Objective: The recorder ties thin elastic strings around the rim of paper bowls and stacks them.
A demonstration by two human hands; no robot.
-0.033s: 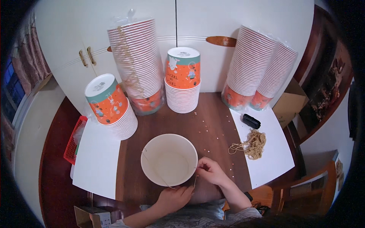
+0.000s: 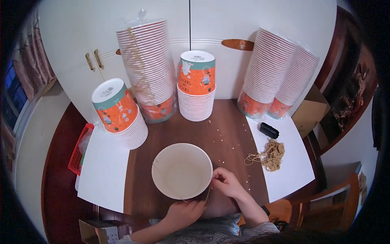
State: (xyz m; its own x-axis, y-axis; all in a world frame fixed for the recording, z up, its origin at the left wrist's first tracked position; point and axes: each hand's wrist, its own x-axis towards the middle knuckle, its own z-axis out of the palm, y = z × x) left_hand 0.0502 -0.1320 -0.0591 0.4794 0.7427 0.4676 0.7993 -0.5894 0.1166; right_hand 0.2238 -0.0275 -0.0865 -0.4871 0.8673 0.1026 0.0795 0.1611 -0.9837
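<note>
A white-lined paper bucket (image 2: 182, 173) stands mouth up in front of me. A thin tan cord (image 2: 209, 193) is fastened at its left rim, runs across the inside and over the front rim. My left hand (image 2: 185, 213) is closed at the near side of the bucket, its fingers around the cord just below the rim. My right hand (image 2: 226, 183) pinches the cord against the right rim, thumb and forefinger together. The stretch of cord between both hands is in sight; its tip is hidden by my right fingers.
Stacks of orange-and-green paper buckets stand behind: a leaning stack (image 2: 120, 114), an upright stack (image 2: 196, 83) and tall plastic-wrapped stacks (image 2: 146, 65). On the right lie a tangle of tan cords (image 2: 271, 156) and a black case (image 2: 269, 130). Small pale discs (image 2: 223, 162) are scattered on the brown table.
The view has shifted very slightly. Both hands remain on the cord at the bucket's rim, with only tiny finger movement.
</note>
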